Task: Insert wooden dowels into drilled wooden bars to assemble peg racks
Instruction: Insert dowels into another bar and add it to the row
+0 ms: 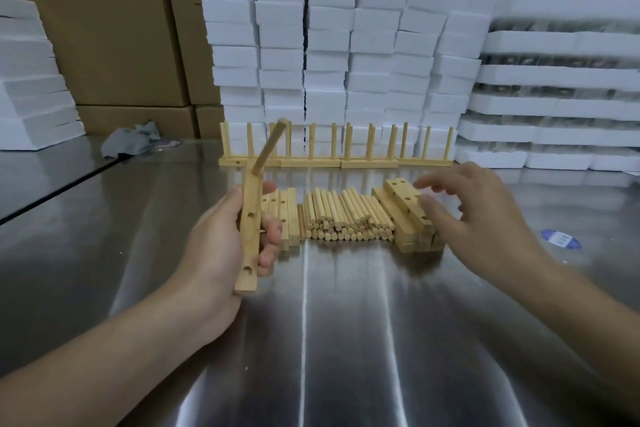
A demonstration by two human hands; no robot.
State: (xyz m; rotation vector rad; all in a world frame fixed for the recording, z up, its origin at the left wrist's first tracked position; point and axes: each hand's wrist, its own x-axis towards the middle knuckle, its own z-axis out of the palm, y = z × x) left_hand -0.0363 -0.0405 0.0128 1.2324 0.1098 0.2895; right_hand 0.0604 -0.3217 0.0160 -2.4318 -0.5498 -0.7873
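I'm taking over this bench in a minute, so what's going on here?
A person is assembling peg racks on a steel table. The left grip holds a drilled bar with one dowel in its far hole. The right grip, open and empty, hovers over the stacked bars beside the loose dowel pile. At the back, finished racks stand in a row.

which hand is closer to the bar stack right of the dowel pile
Right: the right hand is at the bar stack; left hand holds a bar beyond the dowel pile.
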